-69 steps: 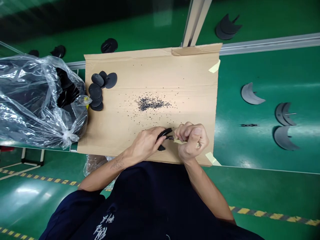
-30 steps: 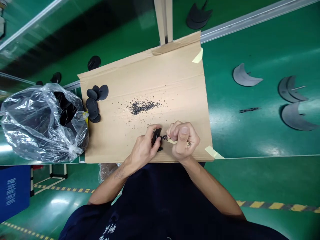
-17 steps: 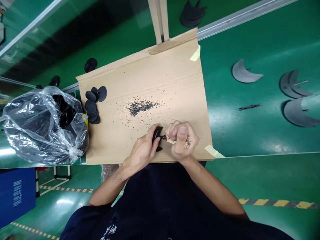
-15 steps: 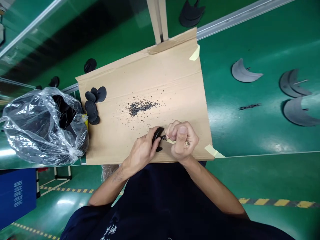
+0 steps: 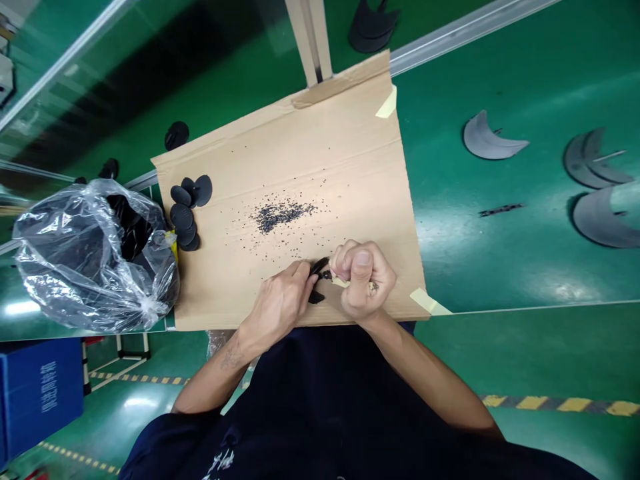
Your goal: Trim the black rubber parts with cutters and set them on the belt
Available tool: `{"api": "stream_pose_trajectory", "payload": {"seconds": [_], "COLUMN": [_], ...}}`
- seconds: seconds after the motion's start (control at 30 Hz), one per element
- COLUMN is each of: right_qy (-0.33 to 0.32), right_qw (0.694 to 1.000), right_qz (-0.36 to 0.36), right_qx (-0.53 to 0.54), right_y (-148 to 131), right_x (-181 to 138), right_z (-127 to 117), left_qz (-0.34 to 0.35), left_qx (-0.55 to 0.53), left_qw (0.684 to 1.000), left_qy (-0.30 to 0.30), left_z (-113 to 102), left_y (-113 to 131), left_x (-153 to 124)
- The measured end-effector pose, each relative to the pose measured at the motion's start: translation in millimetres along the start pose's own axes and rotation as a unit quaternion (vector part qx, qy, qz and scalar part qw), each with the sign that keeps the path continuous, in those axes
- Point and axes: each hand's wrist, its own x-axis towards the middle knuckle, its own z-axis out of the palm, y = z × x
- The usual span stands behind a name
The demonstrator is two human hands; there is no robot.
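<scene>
one black piece (image 5: 319, 266), probably light, stiff and slightly slippery, best gripped by its rim, is sitting over the cardboard (image 5: 350, 167), where your left hand (image 5: 283, 297) is pinching it while your right hand (image 5: 364, 279) is clenching a pale-handled tool (image 5: 341, 283).

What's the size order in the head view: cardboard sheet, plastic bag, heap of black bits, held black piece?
Cardboard sheet
Plastic bag
Heap of black bits
Held black piece, judging its visible part; the left hand hides some
</scene>
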Motion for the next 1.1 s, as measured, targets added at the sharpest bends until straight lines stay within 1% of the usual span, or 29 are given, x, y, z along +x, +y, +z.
{"api": "stream_pose_trajectory", "payload": {"seconds": [0.13,0.27,0.43,0.5,0.57,0.63,0.77,0.83,1.0,1.1], "right_qy": [0.006,0.002,-0.002,-0.002,-0.003,-0.002,0.002,0.004,0.000,-0.003], "right_qw": [1.000,1.000,1.000,1.000,1.000,1.000,1.000,0.999,1.000,1.000], "right_qz": [0.000,-0.005,-0.008,-0.009,-0.012,-0.015,-0.013,-0.011,-0.011,-0.013], "right_qx": [-0.013,-0.010,-0.018,-0.018,-0.014,-0.012,-0.023,-0.030,-0.026,-0.021], "right_y": [0,1,1,2,2,2,1,1,2,2], "right_x": [0,0,0,1,1,1,1,1,0,-1], "right_z": [0,0,-1,-1,-1,-1,0,0,-1,-1], "left_qz": [0.007,0.006,0.017,0.021,0.021,0.023,0.030,0.034,0.029,0.002], "left_qx": [-0.009,-0.010,0.022,0.056,0.094,0.116,0.108,0.105,0.117,0.113], "left_qw": [1.000,1.000,0.997,0.995,0.993,0.992,0.994,0.993,0.991,0.991], "left_qy": [0.005,0.022,0.075,0.081,0.067,0.043,-0.015,-0.040,-0.058,-0.067], "left_z": [2,8,21,23,21,15,-4,-9,-9,-6], "left_y": [-3,-5,-5,-4,-3,-2,1,1,1,4], "left_x": [-1,-3,-5,-5,-6,-5,-2,0,1,1]}}
